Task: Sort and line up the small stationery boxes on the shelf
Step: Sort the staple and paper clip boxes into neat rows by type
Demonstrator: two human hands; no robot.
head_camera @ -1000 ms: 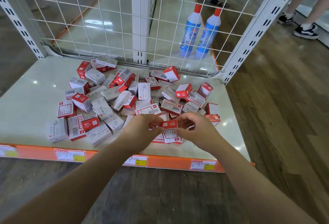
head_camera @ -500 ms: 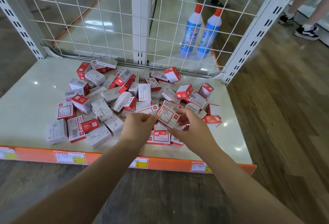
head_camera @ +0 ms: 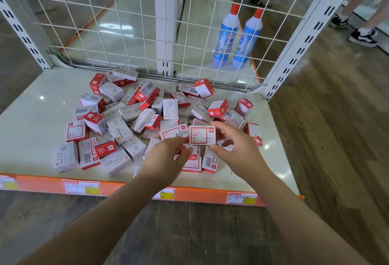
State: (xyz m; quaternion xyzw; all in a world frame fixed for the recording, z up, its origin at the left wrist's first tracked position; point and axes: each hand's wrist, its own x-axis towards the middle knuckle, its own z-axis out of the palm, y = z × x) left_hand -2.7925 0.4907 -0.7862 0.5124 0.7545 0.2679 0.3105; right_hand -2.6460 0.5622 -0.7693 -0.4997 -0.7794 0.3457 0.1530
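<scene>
Both hands are raised over the front-middle of the shelf (head_camera: 31,104), and one small paper clip box (head_camera: 201,135) is held between them. It's being pinched at its lower left corner by the left hand (head_camera: 166,159), thumb and forefinger closed on it, while the right hand (head_camera: 235,149) is curled round its right end, thumb under and fingers over the top. The box is held level, printed red-framed face turned up toward the camera, lifted just clear of the stuff below.

Underneath and behind, the rest of the small stationery boxes (head_camera: 117,121) are left in a loose jumble across the middle of the shelf, red-and-white ones mixed with grey ones marked STAPLES and PAPER CLIPS, tilted every which way, many overlapping. A couple of flat ones (head_camera: 192,164) are lying right below the hands near the orange front edge (head_camera: 126,186), where price labels (head_camera: 81,186) are stuck.

Behind the wire grid back panel (head_camera: 117,33), two blue-and-white bottles (head_camera: 226,39) with red caps are stood side by side on the next shelf.
</scene>
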